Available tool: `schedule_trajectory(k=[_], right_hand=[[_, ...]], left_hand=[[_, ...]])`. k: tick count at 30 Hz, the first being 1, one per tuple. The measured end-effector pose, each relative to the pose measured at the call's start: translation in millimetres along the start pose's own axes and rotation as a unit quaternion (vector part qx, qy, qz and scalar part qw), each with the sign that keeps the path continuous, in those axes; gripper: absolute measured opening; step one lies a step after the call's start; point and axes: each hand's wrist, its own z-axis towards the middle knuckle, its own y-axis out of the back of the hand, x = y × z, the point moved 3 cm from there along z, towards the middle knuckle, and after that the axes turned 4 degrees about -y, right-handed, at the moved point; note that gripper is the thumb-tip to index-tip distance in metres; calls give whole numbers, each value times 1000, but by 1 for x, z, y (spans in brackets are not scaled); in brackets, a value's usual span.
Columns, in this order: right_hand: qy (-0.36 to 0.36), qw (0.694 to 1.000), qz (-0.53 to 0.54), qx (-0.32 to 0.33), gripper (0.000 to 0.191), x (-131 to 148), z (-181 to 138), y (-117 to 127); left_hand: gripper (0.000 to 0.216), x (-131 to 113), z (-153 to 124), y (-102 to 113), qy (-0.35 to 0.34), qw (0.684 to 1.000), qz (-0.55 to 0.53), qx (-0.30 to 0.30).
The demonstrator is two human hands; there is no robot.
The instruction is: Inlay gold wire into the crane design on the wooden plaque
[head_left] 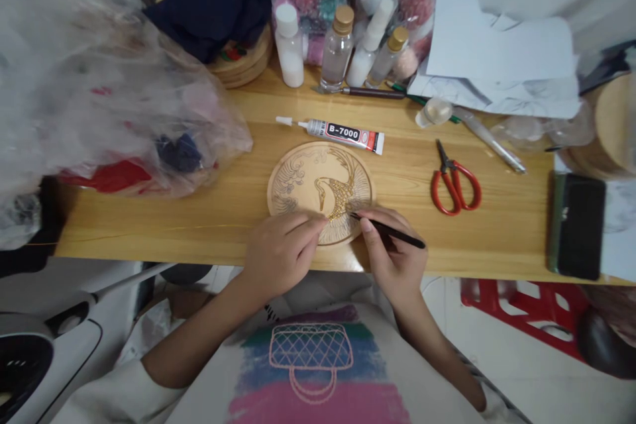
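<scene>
A round wooden disc (318,175) with a crane drawn on it lies on the wooden table (199,218), near its front edge. My left hand (281,252) rests on the disc's lower edge with its fingers curled and pinched at the design; what they pinch is too small to make out. My right hand (395,258) grips a thin dark tool (392,233), tip touching the disc's lower right part.
A B-7000 glue tube (338,132) lies behind the disc. Red scissors (454,184) are to the right, a black phone (579,225) further right. Several small bottles (338,46), paper sheets (497,59) and plastic bags (99,93) crowd the back and left.
</scene>
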Motion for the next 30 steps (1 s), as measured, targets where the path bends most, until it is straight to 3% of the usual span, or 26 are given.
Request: schedule_trajectory(k=[30], right_hand=[[24, 999, -21, 30, 18, 0, 2, 0]], left_hand=[[18, 0, 1, 1, 6, 1000, -11, 14]])
